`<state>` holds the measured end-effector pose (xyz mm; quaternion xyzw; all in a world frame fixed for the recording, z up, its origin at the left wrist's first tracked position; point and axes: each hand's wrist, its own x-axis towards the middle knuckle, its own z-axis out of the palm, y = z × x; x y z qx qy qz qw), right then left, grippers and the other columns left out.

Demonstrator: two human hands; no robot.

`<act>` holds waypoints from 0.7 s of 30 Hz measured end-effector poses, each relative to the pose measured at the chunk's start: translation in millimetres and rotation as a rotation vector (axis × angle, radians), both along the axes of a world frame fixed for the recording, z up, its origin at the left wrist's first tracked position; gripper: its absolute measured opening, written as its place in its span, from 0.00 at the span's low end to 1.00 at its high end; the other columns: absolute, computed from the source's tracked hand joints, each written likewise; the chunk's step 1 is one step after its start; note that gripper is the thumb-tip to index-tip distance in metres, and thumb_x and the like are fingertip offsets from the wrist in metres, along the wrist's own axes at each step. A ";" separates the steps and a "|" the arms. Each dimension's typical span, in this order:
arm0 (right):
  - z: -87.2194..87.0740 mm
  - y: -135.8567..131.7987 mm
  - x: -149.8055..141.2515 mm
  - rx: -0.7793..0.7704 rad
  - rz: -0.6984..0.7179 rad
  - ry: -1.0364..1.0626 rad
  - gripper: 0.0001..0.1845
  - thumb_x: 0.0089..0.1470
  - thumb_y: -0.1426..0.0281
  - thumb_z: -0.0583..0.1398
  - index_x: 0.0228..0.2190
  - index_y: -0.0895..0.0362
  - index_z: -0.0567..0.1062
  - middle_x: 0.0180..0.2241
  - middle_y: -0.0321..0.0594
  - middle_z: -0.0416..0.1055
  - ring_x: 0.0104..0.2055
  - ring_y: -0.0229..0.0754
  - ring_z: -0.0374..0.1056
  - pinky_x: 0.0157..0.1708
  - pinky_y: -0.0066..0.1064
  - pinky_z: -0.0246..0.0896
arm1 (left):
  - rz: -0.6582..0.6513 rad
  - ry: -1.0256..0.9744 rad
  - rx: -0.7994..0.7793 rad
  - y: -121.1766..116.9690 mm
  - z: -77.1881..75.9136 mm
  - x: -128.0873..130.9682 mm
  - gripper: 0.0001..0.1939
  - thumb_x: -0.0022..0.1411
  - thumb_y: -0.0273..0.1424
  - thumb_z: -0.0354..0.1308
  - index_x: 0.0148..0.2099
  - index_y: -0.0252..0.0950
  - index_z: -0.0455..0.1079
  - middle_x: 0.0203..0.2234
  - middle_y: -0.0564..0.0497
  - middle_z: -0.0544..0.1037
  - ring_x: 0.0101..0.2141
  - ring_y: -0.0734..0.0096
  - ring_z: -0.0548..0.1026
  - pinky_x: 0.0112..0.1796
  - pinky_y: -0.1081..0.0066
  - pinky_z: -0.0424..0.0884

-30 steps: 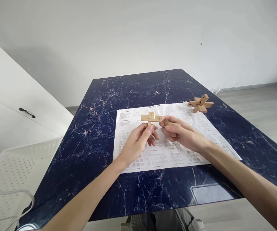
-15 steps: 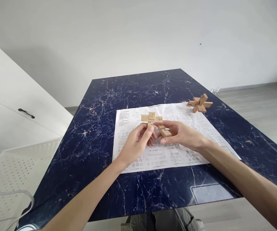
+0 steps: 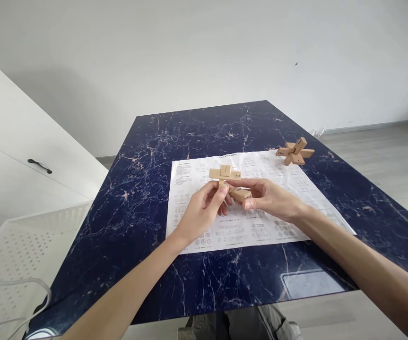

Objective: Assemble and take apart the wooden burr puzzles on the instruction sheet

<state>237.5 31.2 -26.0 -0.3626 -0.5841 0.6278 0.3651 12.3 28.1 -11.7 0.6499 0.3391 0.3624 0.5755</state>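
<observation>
My left hand [image 3: 205, 205] is closed around the lower part of some joined wooden puzzle pieces [image 3: 225, 172], pale blocks crossing each other, with pen marks on their faces. Between the thumb and fingers of my right hand [image 3: 265, 198] is a single wooden puzzle piece [image 3: 241, 194], tilted and close beside the joined ones. Whether the two touch is hidden by my fingers. Both hands are above a printed instruction sheet [image 3: 189, 241] with rows of small diagrams.
An assembled wooden burr puzzle [image 3: 295, 152] with numbers on it stands at the sheet's upper right corner. Everything rests on a dark blue marbled table [image 3: 161, 141]. To the left are a white cabinet [image 3: 19, 127] and a perforated white surface with a cable [image 3: 30, 282].
The single piece in my right hand has been turned, so its notch no longer shows and a long face is up. My left hand and the joined pieces have barely moved.
</observation>
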 end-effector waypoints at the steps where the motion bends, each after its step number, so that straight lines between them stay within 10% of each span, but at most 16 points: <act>1: 1.3 -0.4 -0.7 0.003 0.006 0.007 0.37 0.47 0.55 0.77 0.57 0.51 0.80 0.47 0.44 0.81 0.50 0.52 0.75 0.51 0.47 0.71 | -0.001 -0.001 -0.001 -0.1 -0.4 0.1 0.20 0.76 0.48 0.53 0.49 0.36 0.72 0.36 0.49 0.78 0.30 0.71 0.75 0.35 0.68 0.74; 12: 5.9 -4.0 -2.1 0.064 -0.047 -0.085 0.29 0.56 0.51 0.71 0.54 0.52 0.81 0.36 0.39 0.78 0.38 0.45 0.72 0.43 0.42 0.71 | -0.007 0.040 0.009 -1.9 -3.6 0.6 0.20 0.76 0.46 0.55 0.58 0.38 0.64 0.36 0.49 0.79 0.28 0.72 0.75 0.32 0.69 0.73; 21: 0.2 -1.6 -1.7 0.062 0.047 0.108 0.22 0.67 0.51 0.63 0.51 0.52 0.83 0.48 0.46 0.78 0.48 0.47 0.73 0.58 0.49 0.68 | 0.017 0.002 -0.013 -2.2 -5.2 0.4 0.23 0.76 0.46 0.56 0.63 0.39 0.58 0.40 0.46 0.82 0.27 0.74 0.76 0.30 0.70 0.73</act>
